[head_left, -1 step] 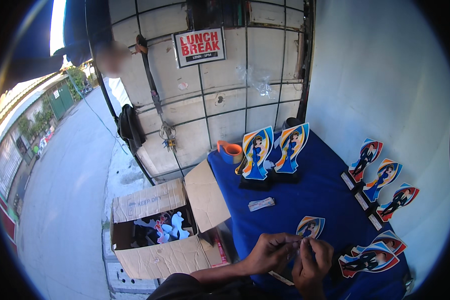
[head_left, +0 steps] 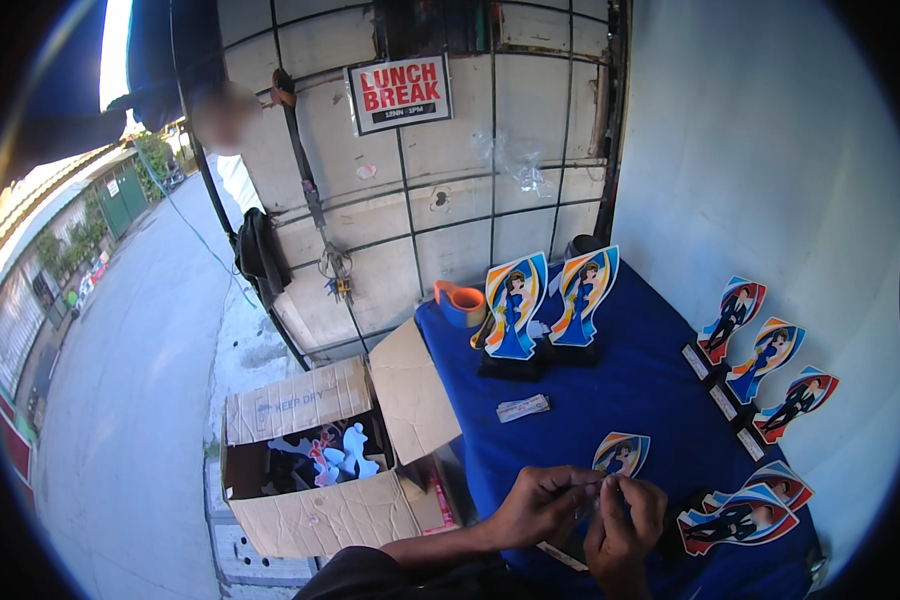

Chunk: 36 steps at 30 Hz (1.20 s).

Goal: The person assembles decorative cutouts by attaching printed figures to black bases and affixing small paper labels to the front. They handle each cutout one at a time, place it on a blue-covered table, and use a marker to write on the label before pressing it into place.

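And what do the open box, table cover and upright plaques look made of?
Open box: matt cardboard, from creased brown flaps.
Table cover: probably fabric, dull blue without shine.
Upright plaques: perhaps printed board or plastic, flat and white-edged; finish unclear.

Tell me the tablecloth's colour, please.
The tablecloth is plain deep blue, clearest in the head view.

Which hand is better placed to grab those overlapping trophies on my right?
Likely your right hand: it's nearer the overlapping trophies on the blue tablecloth; your left hand sits farther away.

Trophy (head_left: 622, 453) partly hidden behind right grip (head_left: 624, 528)
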### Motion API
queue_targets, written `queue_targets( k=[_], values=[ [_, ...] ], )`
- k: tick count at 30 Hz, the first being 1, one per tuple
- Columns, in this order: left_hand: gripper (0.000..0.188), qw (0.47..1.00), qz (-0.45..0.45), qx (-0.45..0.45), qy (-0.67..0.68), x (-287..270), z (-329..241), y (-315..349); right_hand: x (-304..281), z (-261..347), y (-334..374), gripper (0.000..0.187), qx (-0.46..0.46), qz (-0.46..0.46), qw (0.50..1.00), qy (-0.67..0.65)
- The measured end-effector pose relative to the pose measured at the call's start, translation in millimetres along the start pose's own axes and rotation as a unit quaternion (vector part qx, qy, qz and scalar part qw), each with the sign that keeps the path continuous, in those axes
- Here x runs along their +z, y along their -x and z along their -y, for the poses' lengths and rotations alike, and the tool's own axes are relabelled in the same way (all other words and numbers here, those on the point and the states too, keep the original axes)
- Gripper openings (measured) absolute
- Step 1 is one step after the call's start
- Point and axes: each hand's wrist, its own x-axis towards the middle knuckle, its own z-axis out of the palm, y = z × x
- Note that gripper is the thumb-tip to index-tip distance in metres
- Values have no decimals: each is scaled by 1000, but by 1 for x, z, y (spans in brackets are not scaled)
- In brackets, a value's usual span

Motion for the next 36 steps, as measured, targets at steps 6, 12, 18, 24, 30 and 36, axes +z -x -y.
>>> queue_targets(
  k=[6, 12, 18, 24, 30, 36],
  values=[
    [21, 999, -4, -21, -24, -5, -6, -1, 8, -2, 1, 35, 25, -20, 999, -9],
    [21, 998, -5, -21, -58, -3, -14, -8, 8, -3, -5, 31, 29, -15, 999, -8],
    [19, 999, -9, -50, -2, -1, -21, -2, -3, -2, 2, 44, 71, 21, 997, -11],
    [20, 990, 30, -115, -75, -1, -22, -4, 2, -3, 16, 48, 75, 1, 997, 2],
    [22, 995, 33, -26, -89, 1, -21, -12, 5, -4, 11, 41, 41, -5, 999, 11],
    [21, 996, 53, -5, -77, 3, -14, -17, 5, -3, 17, 41, 72, -16, 997, 2]
  ],
)
